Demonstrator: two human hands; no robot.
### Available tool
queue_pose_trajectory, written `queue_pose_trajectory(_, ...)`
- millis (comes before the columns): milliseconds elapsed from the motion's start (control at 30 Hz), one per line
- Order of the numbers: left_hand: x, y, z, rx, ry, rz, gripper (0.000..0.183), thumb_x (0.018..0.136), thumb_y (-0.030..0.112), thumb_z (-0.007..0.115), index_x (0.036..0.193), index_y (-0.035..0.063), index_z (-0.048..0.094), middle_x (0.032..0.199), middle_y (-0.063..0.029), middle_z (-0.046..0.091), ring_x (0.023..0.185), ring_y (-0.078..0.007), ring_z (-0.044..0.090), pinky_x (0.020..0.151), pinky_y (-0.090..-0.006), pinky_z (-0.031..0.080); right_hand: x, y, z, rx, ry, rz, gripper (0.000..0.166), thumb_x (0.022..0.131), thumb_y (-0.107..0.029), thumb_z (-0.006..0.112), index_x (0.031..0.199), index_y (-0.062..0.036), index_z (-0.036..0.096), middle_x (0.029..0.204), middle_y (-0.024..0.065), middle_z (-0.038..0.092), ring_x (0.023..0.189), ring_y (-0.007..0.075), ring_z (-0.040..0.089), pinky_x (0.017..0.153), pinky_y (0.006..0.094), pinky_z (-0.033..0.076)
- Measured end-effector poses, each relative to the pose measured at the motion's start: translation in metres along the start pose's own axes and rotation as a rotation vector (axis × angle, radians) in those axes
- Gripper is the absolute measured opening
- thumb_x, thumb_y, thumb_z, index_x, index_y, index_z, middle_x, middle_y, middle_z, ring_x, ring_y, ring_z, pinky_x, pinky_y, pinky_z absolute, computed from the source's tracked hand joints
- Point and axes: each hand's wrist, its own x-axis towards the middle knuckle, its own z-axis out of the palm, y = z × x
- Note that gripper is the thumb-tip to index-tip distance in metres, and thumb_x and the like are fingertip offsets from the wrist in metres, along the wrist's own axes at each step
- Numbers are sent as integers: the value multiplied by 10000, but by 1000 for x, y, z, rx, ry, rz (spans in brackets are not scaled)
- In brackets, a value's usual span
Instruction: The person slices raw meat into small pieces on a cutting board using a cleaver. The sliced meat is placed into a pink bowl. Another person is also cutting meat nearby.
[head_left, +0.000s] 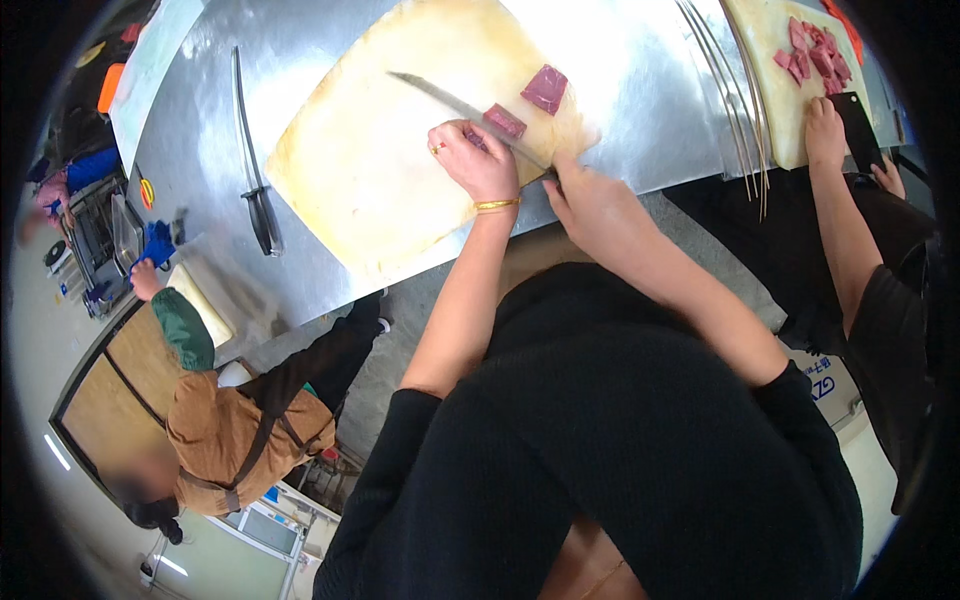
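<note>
My right hand (600, 202) grips the handle of a long curved butcher's knife (442, 97), whose blade points up and left across a pale cutting board (360, 165). Bent fingers of my left hand (480, 161) press on a piece of red meat, mostly hidden under them, close beside the blade. A small block of meat (505, 121) lies just on the blade's far side. Farther off, a larger chunk of meat (545, 88) rests near the board's right edge.
A sharpening steel with a black handle (259, 217) lies left of the board on the metal table (202, 165). To the right are long thin rods (739, 97) and a co-worker with a cleaver (857, 127) at another board (780, 142) with cut meat. Another person stands at left.
</note>
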Motion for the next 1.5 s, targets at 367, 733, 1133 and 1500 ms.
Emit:
queue_pose_trajectory(367, -1, 1, -5, 26, -54, -19, 104, 782, -31, 535, 814, 0, 441, 821, -185, 451, 823, -351, 445, 768, -443, 369, 5, 15, 6, -57, 100, -164, 202, 923, -136, 548, 977, 24, 436, 649, 192, 608, 616, 365, 640, 536, 438, 526)
queue_pose_trajectory(733, 0, 2, -3, 16, -25, -9, 125, 770, -48, 529, 825, 4, 429, 797, -187, 439, 817, -354, 435, 775, -449, 365, 28, 17, 22, -179, 153, -229, 193, 913, -143, 556, 971, 7, 450, 609, 161, 599, 581, 319, 649, 502, 394, 531)
queue_pose_trajectory(1133, 5, 4, -1, 49, 23, 15, 120, 766, -52, 538, 819, 11, 451, 794, -169, 460, 801, -345, 451, 771, -446, 377, -12, 19, -9, -18, -40, -40, 167, 943, -100, 527, 961, 24, 417, 681, 261, 594, 667, 445, 612, 567, 501, 484)
queue_pose_trajectory(1500, 0, 2, -1, 27, 37, 22, 98, 780, -27, 530, 817, -2, 443, 803, -197, 442, 790, -366, 436, 747, -463, 367, 28, 21, 12, -65, 11, -121, 208, 913, -113, 528, 1008, 59, 460, 690, 252, 614, 675, 434, 625, 611, 509, 510)
